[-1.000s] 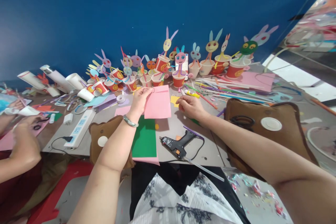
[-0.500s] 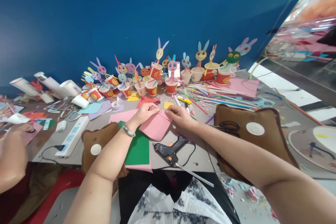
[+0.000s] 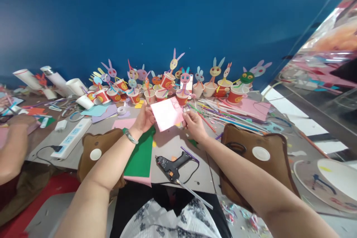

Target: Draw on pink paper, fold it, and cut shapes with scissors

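Both hands hold up a square of pink paper (image 3: 166,114), which catches bright light and looks almost white in the middle. A thin curved outline shows near its upper right corner. My left hand (image 3: 144,119) pinches the paper's left edge, with a bangle on that wrist. At the right edge, my right hand (image 3: 194,123) has thumb and fingers closed on the sheet. Below the paper a black hot glue gun (image 3: 173,166) lies on the table with a clear glue stick in its back. Green paper (image 3: 140,156) lies under my left wrist.
Several paper cups (image 3: 182,96) with rabbit-faced figures line the blue wall. Pipe cleaners (image 3: 237,119) are piled at the right. Brown cushions (image 3: 252,167) lie under my forearms. A white power strip (image 3: 73,138) sits left, near another person's arm (image 3: 13,145).
The pink paper has been raised and tilted up towards me, its face now brightly lit. My hands have moved to its left and right edges. The view has shifted slightly.
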The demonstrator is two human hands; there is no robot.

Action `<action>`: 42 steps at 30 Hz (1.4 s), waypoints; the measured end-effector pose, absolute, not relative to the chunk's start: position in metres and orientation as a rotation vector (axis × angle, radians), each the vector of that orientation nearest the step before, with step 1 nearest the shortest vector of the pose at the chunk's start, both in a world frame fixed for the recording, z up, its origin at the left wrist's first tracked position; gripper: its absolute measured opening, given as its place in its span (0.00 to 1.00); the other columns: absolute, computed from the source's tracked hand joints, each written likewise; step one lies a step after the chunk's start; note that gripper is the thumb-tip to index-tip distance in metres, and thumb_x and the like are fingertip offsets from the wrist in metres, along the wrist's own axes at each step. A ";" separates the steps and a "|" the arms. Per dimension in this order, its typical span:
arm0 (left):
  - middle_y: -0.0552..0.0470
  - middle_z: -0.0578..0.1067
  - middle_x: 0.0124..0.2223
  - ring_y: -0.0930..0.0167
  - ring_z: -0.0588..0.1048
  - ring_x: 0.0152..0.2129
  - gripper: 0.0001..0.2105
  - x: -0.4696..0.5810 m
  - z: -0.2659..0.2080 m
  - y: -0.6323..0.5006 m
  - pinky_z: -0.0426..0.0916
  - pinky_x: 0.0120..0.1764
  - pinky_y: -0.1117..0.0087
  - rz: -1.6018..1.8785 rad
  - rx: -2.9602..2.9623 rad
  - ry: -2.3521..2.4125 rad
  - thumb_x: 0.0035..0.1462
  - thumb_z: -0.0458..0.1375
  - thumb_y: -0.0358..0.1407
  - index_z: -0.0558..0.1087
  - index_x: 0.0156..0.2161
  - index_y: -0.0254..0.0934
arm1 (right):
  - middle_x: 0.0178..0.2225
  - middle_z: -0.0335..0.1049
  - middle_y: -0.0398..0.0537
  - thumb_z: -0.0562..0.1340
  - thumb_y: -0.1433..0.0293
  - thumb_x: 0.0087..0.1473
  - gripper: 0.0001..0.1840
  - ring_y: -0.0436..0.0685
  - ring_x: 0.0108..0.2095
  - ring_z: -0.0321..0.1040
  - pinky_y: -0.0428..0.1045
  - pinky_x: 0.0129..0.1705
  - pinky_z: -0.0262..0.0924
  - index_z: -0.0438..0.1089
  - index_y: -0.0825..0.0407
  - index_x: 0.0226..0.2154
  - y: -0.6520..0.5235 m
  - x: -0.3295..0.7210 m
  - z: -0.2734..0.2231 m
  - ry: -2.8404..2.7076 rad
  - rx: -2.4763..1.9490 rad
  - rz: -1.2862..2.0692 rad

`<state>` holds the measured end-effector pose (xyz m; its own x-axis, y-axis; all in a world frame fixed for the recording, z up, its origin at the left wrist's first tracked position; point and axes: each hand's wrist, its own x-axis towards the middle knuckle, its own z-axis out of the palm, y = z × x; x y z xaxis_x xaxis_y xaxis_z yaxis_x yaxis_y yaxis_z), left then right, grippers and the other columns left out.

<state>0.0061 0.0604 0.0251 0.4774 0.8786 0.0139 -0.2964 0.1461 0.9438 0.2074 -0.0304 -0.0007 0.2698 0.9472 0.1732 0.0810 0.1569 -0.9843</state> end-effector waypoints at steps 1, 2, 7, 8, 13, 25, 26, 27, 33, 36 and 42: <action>0.37 0.81 0.45 0.55 0.78 0.47 0.39 0.009 0.021 0.059 0.73 0.47 0.56 0.902 1.054 0.588 0.49 0.53 0.70 0.78 0.45 0.34 | 0.18 0.63 0.37 0.60 0.50 0.57 0.20 0.48 0.17 0.55 0.45 0.22 0.52 0.61 0.49 0.29 -0.029 0.209 -0.001 -1.096 -1.231 0.863; 0.37 0.80 0.48 0.54 0.77 0.50 0.40 0.012 0.017 0.057 0.72 0.49 0.55 0.877 1.003 0.542 0.49 0.53 0.70 0.77 0.48 0.35 | 0.18 0.64 0.38 0.60 0.50 0.56 0.20 0.48 0.17 0.56 0.45 0.22 0.52 0.61 0.49 0.30 -0.028 0.210 -0.002 -1.088 -1.224 0.867; 0.38 0.80 0.48 0.57 0.77 0.50 0.32 0.018 0.001 0.050 0.70 0.52 0.57 0.865 0.992 0.507 0.47 0.65 0.58 0.76 0.50 0.34 | 0.18 0.65 0.39 0.59 0.49 0.56 0.20 0.49 0.16 0.56 0.46 0.20 0.51 0.61 0.48 0.29 -0.029 0.210 -0.010 -1.166 -1.307 0.850; 0.39 0.81 0.46 0.57 0.77 0.48 0.30 0.017 0.000 0.049 0.71 0.51 0.58 0.861 1.023 0.549 0.46 0.68 0.53 0.77 0.48 0.33 | 0.19 0.66 0.40 0.58 0.50 0.58 0.19 0.50 0.17 0.57 0.46 0.20 0.51 0.61 0.48 0.30 -0.031 0.210 -0.011 -1.189 -1.333 0.844; 0.44 0.81 0.38 0.64 0.78 0.36 0.17 0.013 0.002 0.044 0.73 0.42 0.64 0.881 1.241 0.827 0.42 0.72 0.42 0.78 0.36 0.33 | 0.22 0.69 0.45 0.55 0.59 0.62 0.11 0.56 0.22 0.66 0.51 0.27 0.60 0.65 0.47 0.32 -0.041 0.208 -0.016 -1.477 -1.428 0.658; 0.47 0.78 0.29 0.70 0.75 0.25 0.15 0.001 0.006 0.064 0.69 0.27 0.72 1.319 1.069 1.174 0.45 0.69 0.42 0.77 0.33 0.31 | 0.25 0.73 0.49 0.52 0.73 0.66 0.13 0.54 0.26 0.65 0.51 0.39 0.56 0.70 0.53 0.34 -0.044 0.202 -0.023 -2.405 -1.072 -0.046; 0.47 0.79 0.30 0.70 0.75 0.25 0.15 0.001 0.005 0.066 0.70 0.28 0.71 1.357 1.021 1.176 0.45 0.69 0.42 0.77 0.34 0.31 | 0.25 0.73 0.49 0.52 0.73 0.66 0.14 0.54 0.26 0.65 0.51 0.38 0.55 0.70 0.54 0.33 -0.043 0.202 -0.022 -2.432 -1.065 -0.071; 0.47 0.79 0.30 0.69 0.76 0.26 0.15 0.000 0.005 0.068 0.71 0.28 0.71 1.387 0.981 1.162 0.45 0.69 0.41 0.77 0.35 0.31 | 0.25 0.73 0.50 0.51 0.73 0.65 0.15 0.54 0.25 0.65 0.51 0.38 0.54 0.70 0.54 0.32 -0.042 0.202 -0.019 -2.444 -1.075 -0.090; 0.46 0.80 0.35 0.67 0.79 0.32 0.16 0.000 -0.002 0.078 0.74 0.37 0.67 1.458 0.943 1.016 0.41 0.68 0.37 0.76 0.37 0.31 | 0.23 0.72 0.49 0.56 0.71 0.60 0.12 0.55 0.26 0.66 0.50 0.37 0.55 0.73 0.52 0.30 -0.036 0.218 0.031 -2.180 -1.354 -0.019; 0.47 0.79 0.33 0.67 0.78 0.31 0.15 -0.001 -0.003 0.080 0.74 0.36 0.67 1.447 0.900 1.011 0.39 0.68 0.37 0.75 0.34 0.32 | 0.26 0.75 0.48 0.58 0.66 0.59 0.10 0.55 0.26 0.68 0.49 0.34 0.56 0.75 0.52 0.35 -0.036 0.234 0.067 -1.955 -1.464 0.163; 0.50 0.76 0.25 0.70 0.75 0.25 0.11 -0.003 0.003 0.073 0.71 0.29 0.72 1.350 0.920 1.033 0.42 0.68 0.35 0.74 0.29 0.32 | 0.20 0.71 0.47 0.64 0.72 0.48 0.07 0.54 0.23 0.64 0.49 0.30 0.49 0.72 0.50 0.20 -0.056 0.269 0.086 -2.186 -1.828 0.267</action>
